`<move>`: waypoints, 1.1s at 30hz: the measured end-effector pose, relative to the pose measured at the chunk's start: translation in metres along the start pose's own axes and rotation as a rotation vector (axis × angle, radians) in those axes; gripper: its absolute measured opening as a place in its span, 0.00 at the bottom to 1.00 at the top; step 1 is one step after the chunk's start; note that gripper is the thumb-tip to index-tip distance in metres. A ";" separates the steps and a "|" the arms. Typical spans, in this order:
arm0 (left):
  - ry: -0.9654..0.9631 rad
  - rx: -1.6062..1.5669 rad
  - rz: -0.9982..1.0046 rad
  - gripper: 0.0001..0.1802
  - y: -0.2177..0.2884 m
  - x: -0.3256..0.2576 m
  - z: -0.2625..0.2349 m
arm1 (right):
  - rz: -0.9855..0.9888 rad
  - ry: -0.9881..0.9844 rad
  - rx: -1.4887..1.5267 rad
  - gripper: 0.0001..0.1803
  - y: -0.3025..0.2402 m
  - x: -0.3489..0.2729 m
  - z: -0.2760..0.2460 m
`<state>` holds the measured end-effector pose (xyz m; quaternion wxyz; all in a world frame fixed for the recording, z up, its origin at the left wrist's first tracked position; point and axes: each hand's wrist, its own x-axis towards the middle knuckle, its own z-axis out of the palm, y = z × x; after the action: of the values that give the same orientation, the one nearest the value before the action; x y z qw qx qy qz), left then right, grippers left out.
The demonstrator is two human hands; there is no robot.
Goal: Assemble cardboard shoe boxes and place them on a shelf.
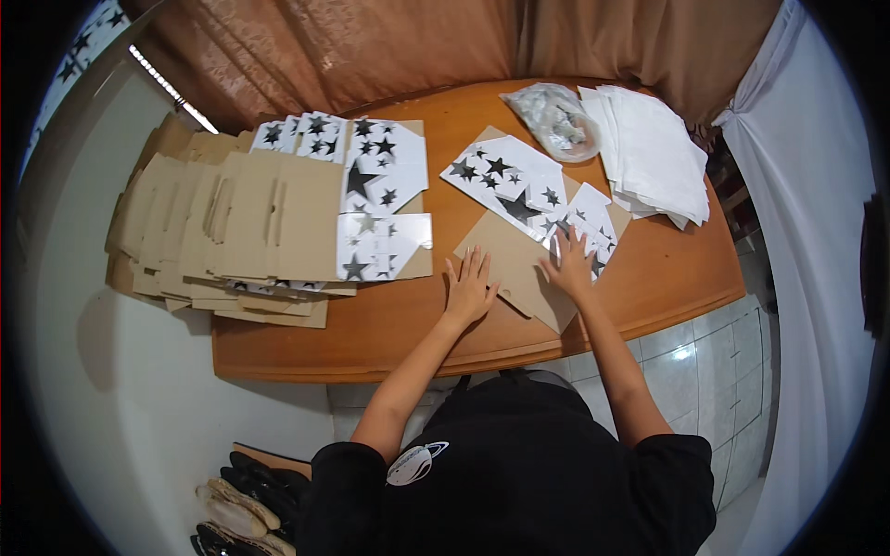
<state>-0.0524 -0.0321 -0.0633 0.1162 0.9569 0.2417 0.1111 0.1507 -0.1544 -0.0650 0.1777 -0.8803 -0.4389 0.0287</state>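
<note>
On the wooden table a flat brown cardboard sheet lies turned at an angle in front of me. Its far part is white with printed black and grey stars: a larger starred panel and a smaller starred flap. My left hand rests on the plain brown part near its left edge, fingers spread. My right hand lies over the lower end of the smaller starred flap, fingers apart, and covers part of it. Neither hand grips anything.
Piled flat cardboard pieces overlap on the table's left, with starred white panels at their right end. At the back stand a clear plastic bag and a stack of white sheets. Brown curtains hang behind; shoes sit lower left.
</note>
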 end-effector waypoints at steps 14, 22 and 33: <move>0.196 -0.005 -0.233 0.40 0.051 0.072 0.071 | -0.438 -0.115 0.001 0.39 0.048 0.048 -0.001; 0.193 0.037 -0.288 0.39 0.055 0.074 0.071 | -0.744 -0.015 -0.035 0.25 0.039 0.045 0.020; 0.237 0.107 -0.458 0.36 0.058 0.073 0.074 | -0.396 0.102 0.237 0.26 0.075 0.015 -0.006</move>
<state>0.0556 -0.0585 -0.1064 0.0582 0.8625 0.4693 0.1804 0.2183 -0.1863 -0.0834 0.3038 -0.7504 -0.5871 0.0001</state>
